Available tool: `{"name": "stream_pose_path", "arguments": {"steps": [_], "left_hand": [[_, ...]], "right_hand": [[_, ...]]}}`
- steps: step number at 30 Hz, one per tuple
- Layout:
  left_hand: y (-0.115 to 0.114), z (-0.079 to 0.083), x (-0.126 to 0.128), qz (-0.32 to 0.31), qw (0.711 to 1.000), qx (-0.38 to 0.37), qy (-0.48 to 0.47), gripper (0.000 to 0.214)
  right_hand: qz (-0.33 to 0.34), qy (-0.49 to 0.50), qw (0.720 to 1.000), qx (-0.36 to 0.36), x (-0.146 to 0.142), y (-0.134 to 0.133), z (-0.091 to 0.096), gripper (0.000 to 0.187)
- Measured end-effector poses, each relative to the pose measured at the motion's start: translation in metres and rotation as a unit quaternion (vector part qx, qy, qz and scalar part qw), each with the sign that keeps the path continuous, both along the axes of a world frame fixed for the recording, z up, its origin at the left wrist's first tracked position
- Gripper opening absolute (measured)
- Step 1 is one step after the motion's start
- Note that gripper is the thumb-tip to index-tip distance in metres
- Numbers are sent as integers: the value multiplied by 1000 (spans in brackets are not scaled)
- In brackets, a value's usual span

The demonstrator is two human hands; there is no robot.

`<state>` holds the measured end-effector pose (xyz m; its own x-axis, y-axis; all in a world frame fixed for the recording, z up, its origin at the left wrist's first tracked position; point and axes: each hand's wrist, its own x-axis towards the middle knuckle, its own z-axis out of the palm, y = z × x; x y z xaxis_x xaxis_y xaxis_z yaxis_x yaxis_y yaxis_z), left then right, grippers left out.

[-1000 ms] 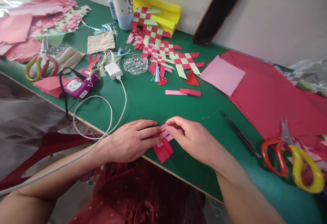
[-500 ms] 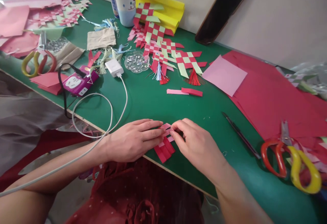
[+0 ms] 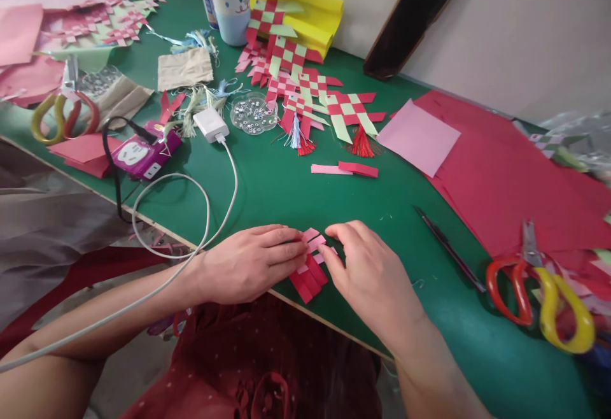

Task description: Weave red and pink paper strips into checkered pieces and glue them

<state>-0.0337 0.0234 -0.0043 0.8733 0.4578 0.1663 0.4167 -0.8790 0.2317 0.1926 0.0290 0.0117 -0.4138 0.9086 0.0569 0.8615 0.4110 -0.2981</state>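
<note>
Near the table's front edge lies a piece of interlaced paper strips (image 3: 311, 276), red at its lower end, with pale pink strip ends at the top and right. My left hand (image 3: 252, 260) rests over its left side, fingers stretched flat and close together, tips on the paper; its thumb is hidden. At the right side of the piece is my right hand (image 3: 367, 263). Its thumb tip touches or nearly touches a pink strip end, while the forefinger stands apart from the thumb. Beyond the hands lie a loose pink strip (image 3: 329, 169) and a red strip (image 3: 360, 169), overlapping.
Woven paper fish (image 3: 351, 110) with tassels lie at the back, beside a dish of small beads (image 3: 254, 113). Scissors (image 3: 537, 279) and a black pen-like tool (image 3: 449, 247) are at right. A white cable (image 3: 233, 190) crosses my left forearm. A phone (image 3: 415, 18) leans against the wall.
My right forefinger has lifted away from the thumb, and more of the pink strip ends shows. The left hand stays on the paper. The view has shifted slightly.
</note>
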Motion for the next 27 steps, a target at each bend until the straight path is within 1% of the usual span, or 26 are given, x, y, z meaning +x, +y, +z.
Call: {"name": "stream_pose_path", "arguments": {"steps": [3,10,12,15,18,21,24,27], "left_hand": [[0,1,0,-4,1000,1,-8,35],[1,-1,0,-6,1000,1,-8,35],[1,-1,0,-7,1000,5,-10,36],[1,-2,0,-3,1000,6,-14,35],[1,-3,0,-1,1000,-1,-19,32],[2,-3,0,-3,1000,-8,-24,30],[2,-4,0,-4,1000,-8,-20,32],[2,-6,-1,-10,1000,-6,-15,36]], "right_hand": [[-18,-14,999,23,0,-5,0,9],[-57,-17,998,-17,-16,-14,0,14],[-59,-15,998,-22,-18,-15,0,14],[-44,5,999,-31,-19,-15,2,12],[-40,44,997,-50,-21,-14,4,8],[-56,80,992,-82,-21,-9,4,4],[-66,82,990,-94,-21,-4,3,6],[-63,75,990,-100,-19,-1,2,10]]}}
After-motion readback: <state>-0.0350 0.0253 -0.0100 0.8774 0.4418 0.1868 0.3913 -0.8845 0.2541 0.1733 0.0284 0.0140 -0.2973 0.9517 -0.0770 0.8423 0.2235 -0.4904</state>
